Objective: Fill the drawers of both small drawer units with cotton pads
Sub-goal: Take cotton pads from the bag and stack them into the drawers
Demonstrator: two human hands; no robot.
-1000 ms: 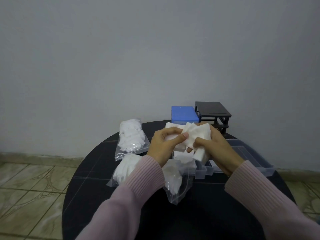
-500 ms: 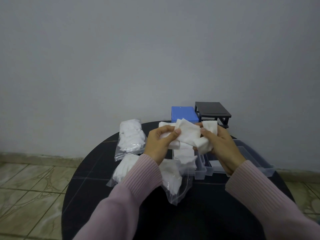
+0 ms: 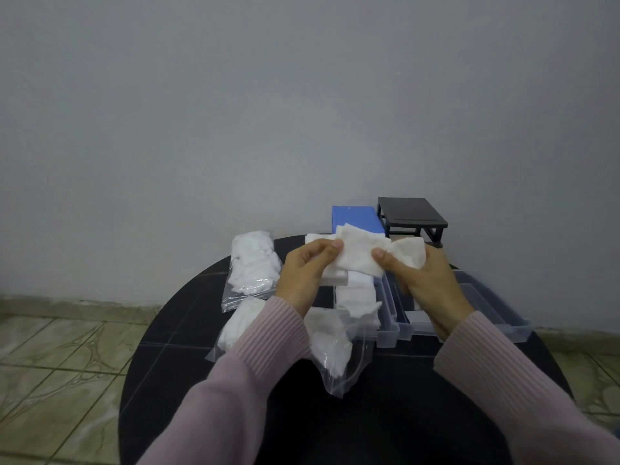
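Step in hand, as we judge it: sorting a handful of cotton pads (image 3: 360,260) above the round black bench (image 3: 188,317) before loading a drawer.

Left to right. At 10 o'clock on the bench lies a sealed bag of pads (image 3: 251,266); a second bag (image 3: 238,325) sits just nearer us, partly under the left sleeve. An opened bag (image 3: 335,354) lies near the centre. The left hand (image 3: 307,275) pinches the left end of the pads, thumb on top and fingers curled beneath. The right hand (image 3: 424,280) grips the right end in the same way. The pads fan out between both hands, held clear of the bench.

Directly below them a clear drawer (image 3: 385,317) already holds a stack of pads. More clear drawers (image 3: 496,313) stand to its right, at about 2 o'clock; we cannot tell how full they are. At 12 o'clock stand the blue drawer unit (image 3: 355,218) and the black drawer unit (image 3: 411,213), the black one with its slots empty.

Next move, we judge: square the pads, lower them flat into a drawer.

Change from a second ago: the hands have drawn apart and risen a little, spreading the pads wider.
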